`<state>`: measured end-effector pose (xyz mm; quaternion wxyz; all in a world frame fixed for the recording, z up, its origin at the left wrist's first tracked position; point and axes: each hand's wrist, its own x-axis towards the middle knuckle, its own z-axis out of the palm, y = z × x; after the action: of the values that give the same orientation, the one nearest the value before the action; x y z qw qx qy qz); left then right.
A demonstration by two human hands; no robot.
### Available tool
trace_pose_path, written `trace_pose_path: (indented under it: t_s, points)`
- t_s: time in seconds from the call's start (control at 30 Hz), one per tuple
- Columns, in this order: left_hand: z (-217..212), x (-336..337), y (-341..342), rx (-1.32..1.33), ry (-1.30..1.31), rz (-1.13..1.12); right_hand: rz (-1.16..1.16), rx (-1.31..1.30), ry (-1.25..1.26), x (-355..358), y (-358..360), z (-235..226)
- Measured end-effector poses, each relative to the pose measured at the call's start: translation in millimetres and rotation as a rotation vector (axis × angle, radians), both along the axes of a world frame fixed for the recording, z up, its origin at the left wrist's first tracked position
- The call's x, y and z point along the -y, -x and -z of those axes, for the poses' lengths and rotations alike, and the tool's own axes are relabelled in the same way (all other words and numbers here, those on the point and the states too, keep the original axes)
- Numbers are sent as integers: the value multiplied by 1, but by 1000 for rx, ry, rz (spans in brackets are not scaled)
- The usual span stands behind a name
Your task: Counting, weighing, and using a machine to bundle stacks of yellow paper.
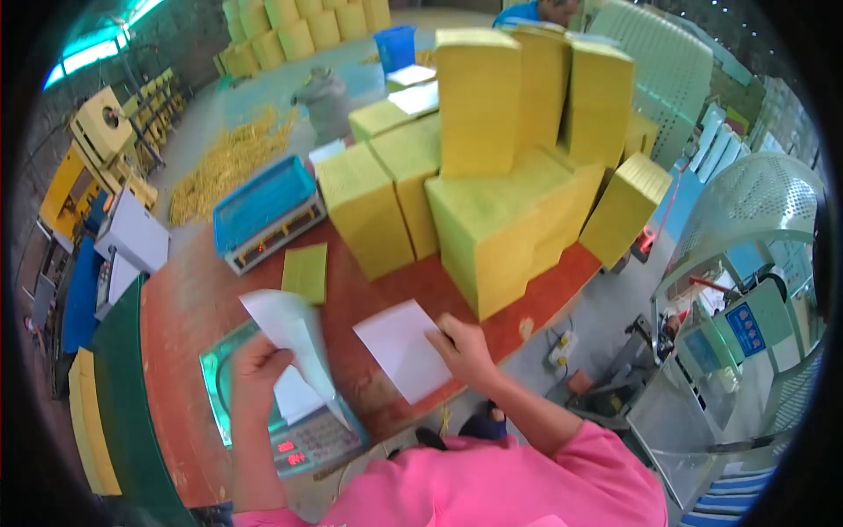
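Note:
My left hand (pixel 255 367) is closed on some white paper sheets (pixel 285 321), blurred by motion, above a digital scale (pixel 329 443) with a green-edged pan and red lit digits. Another white paper piece (pixel 297 395) shows below these sheets, over the scale; whether it is held or resting cannot be told. In my right hand (pixel 465 350), a white sheet (pixel 399 351) is pinched by its right edge over the red table (pixel 180 351). Farther off lies a flat yellow-green paper piece (pixel 305 274), apart from both hands.
Tall yellow paper stacks (pixel 479 105) crowd the table's far right. A second scale with a blue tray (pixel 268 204) stands far left. Beyond it are a heap of yellow scraps (pixel 233 162) and a blue bin (pixel 395 48). Machinery (pixel 702 378) stands to the right. Another person (pixel 527 12) is behind the stacks.

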<state>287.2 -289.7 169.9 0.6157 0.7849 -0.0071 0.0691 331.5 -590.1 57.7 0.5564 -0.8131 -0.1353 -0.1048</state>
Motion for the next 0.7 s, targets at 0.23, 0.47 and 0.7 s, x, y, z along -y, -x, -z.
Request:
trace_pose_path:
  t_s: [0.23, 0.47, 0.7]
  points:
    - [-116, 90, -74, 291, 75, 83, -46, -25, -12, 115, 13, -9]
    - [-242, 229, -270, 261, 140, 360, -197, 173, -90, 186, -41, -36]
    - [-235, 256, -394, -34, -65, 224, -157, -61, -137, 245, -56, -20]
